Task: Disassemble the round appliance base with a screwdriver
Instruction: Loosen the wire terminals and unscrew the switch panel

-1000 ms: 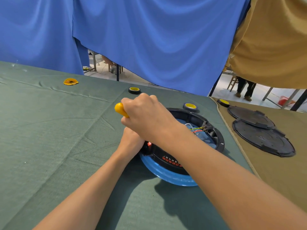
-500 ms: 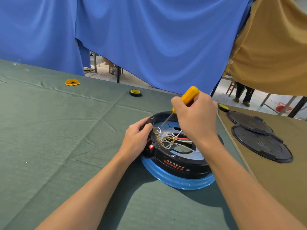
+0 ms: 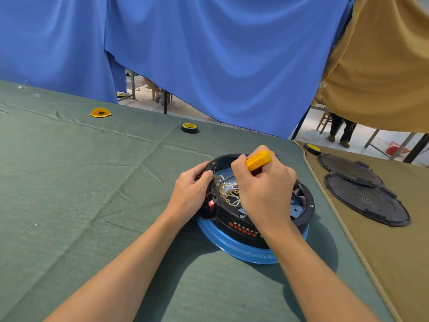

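One round appliance base (image 3: 253, 235), a black housing on a blue rim, lies on the green tabletop (image 3: 92, 182) at lower centre-right of the frame, its inside wires and brass terminals showing. Two hands work on it. The left hand (image 3: 190, 194) curls its fingers over the base's left edge and grips it. The right hand (image 3: 264, 189) is closed round the yellow handle of one screwdriver (image 3: 258, 160), whose shaft slants down and left into the housing. At right, on a tan cloth (image 3: 394, 263), lie two black round covers (image 3: 366, 201), overlapping. Two tape rolls show: one (image 3: 189, 127) at upper centre, one (image 3: 312, 148) near the covers. One flat yellow piece (image 3: 100, 112) lies upper left.
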A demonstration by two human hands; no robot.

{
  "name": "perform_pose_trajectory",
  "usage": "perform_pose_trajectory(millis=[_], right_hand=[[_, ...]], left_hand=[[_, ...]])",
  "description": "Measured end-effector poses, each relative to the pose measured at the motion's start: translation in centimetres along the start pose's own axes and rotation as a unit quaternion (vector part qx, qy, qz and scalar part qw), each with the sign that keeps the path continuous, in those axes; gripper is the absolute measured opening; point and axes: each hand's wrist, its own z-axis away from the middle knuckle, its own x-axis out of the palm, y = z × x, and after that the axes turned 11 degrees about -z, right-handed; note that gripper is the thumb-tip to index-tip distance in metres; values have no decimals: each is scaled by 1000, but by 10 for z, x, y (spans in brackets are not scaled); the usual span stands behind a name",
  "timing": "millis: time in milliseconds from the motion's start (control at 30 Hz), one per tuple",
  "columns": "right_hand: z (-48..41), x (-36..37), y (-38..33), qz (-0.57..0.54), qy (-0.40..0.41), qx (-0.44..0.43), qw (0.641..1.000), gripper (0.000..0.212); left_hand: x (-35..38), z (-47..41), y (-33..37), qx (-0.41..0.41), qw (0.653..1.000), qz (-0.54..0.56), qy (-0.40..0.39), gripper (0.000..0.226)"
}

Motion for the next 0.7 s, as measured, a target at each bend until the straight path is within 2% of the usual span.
perform_pose_trajectory(millis=[133, 367, 700], right_hand=[[2, 0, 1, 1, -19, -23, 1000, 37], [1, -4, 2, -31, 29, 8, 999, 38], [1, -2, 3, -43, -18, 20, 999, 37]], left_hand=[[-1, 1, 0, 4, 1000, -7, 2, 33], [0, 2, 3, -1, 1000, -5, 1, 32], [0, 2, 1, 0, 1000, 3, 0, 29]])
